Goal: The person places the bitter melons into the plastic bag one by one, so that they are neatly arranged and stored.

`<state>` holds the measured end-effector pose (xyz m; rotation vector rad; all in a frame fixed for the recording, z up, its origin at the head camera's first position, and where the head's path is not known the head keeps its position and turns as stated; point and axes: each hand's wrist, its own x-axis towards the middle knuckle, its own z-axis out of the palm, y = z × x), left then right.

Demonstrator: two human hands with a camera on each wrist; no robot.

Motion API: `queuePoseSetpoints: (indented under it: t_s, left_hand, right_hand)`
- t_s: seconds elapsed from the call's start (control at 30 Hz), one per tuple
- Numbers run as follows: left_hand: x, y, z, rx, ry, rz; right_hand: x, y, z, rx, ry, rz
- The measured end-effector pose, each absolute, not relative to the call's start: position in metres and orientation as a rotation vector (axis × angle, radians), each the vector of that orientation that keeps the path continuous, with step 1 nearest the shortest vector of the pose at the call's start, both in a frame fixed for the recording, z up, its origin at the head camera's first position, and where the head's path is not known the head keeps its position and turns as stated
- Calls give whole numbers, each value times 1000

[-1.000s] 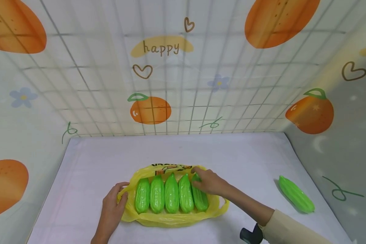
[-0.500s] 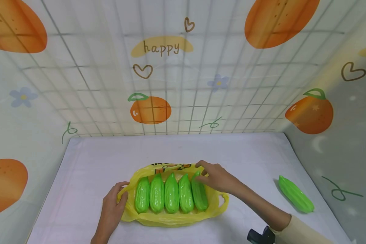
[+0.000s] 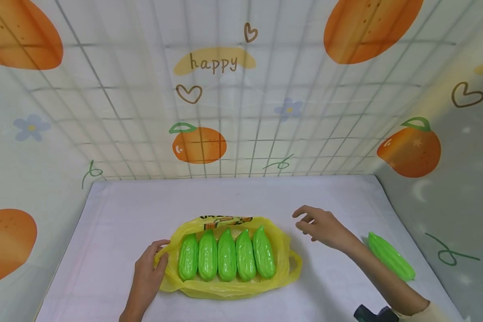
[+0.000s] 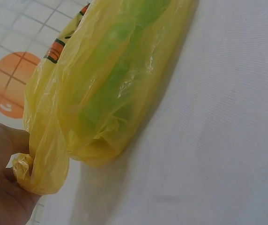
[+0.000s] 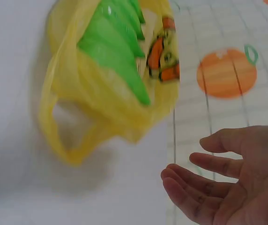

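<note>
A yellow plastic bag [image 3: 225,291] lies with its mouth spread wide on the table. Several glossy green cucumber-like vegetables [image 3: 226,255] sit in a row inside it, pointed ends away from me. At the bag's left end my left hand [image 3: 148,268] pinches the handle between thumb and fingers; the left wrist view shows the bunched handle [image 4: 45,168] there. My right hand [image 3: 319,226] hovers right of the bag with nothing in it, fingers loosely bent and apart. Another green vegetable [image 3: 391,256] lies alone at the table's right side, partly overlapped by the right forearm.
The white table [image 3: 124,201] ends at a printed cloth wall [image 3: 233,103] behind, with more cloth at both sides. A loose bag handle [image 3: 295,264] sticks out on the right. A dark wrist device [image 3: 374,314] shows below the right forearm.
My right hand has let go of the rightmost vegetable in the bag and moved right, out past the bag's edge. The left hand has stayed on its handle.
</note>
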<state>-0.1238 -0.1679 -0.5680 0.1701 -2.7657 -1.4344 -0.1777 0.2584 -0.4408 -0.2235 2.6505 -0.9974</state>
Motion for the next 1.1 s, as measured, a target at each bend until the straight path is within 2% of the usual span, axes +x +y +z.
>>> queuePoseSetpoints:
  t_s: [0.4,0.63,1.1]
  left_hand:
    - [-123,-168,-567,180,-2766,-1439]
    - [-123,-168,-566,187,-2778,-1452]
    - [-123,-169,-567,175,-2778,-1446]
  right_hand:
    - [-169,360,-458,-16,2790,-851]
    - [-161,410,-472,205,2874,-823]
    - [-161,457,-492,320,2716,-755]
